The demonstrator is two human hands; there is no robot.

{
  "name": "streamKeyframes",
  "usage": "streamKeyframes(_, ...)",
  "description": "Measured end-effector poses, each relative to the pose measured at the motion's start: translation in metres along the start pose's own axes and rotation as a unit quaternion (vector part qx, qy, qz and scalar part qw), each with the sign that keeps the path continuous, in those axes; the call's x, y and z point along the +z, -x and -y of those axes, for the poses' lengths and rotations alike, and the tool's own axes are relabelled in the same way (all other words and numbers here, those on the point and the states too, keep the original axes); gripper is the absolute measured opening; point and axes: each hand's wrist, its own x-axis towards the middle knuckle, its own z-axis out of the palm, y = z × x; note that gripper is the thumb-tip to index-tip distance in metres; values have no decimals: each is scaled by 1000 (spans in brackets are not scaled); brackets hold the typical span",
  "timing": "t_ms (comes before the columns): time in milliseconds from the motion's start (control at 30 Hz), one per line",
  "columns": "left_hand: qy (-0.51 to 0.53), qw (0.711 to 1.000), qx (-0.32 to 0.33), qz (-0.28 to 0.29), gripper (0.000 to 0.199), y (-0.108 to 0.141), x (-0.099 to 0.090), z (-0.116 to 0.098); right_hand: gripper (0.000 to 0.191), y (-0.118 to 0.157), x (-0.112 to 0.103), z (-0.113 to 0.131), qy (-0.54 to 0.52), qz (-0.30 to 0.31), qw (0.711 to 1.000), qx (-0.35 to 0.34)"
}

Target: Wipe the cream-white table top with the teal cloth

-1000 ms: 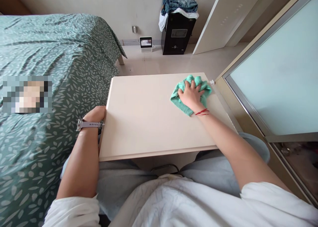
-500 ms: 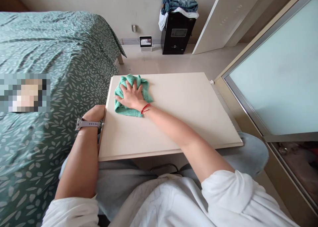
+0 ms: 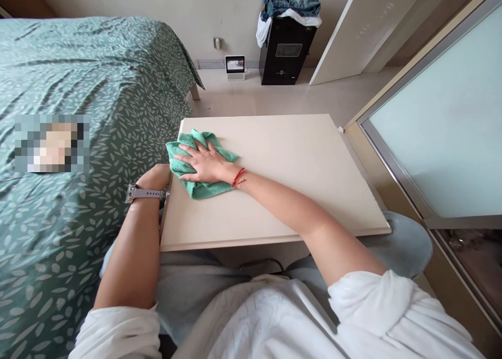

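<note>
The right hand (image 3: 204, 163) is lying spread over the cloth (image 3: 206, 190), its fingers pointing toward ten o'clock. The cloth is sitting crumpled at the table's (image 3: 290, 149) ten o'clock, overhanging the left edge; its long axis is not showing clearly. The table's is running nine to three. The left hand (image 3: 154, 177) is touching that edge, the cloth lying toward its two o'clock; its fingers are hiding, so their state cannot be told.

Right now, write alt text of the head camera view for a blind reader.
A bare right hand presses a crumpled green cloth onto the left side of a cream rectangular tabletop; the left hand is at its left edge, beside a green leaf-patterned bed.
</note>
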Motion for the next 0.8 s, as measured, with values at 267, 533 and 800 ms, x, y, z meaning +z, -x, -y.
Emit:
streamKeyframes(267,-5,997,-61,44,44,6,-15,-10,89,74,-25,-100,-28,-35,990,136)
streamKeyframes(533,8,998,-39,53,39,6,-16,-6,86,195,-53,-186,28,-80,930,357)
streamKeyframes(800,3,997,-45,62,38,7,-19,-10,75,264,-34,-194,85,-173,785,588)
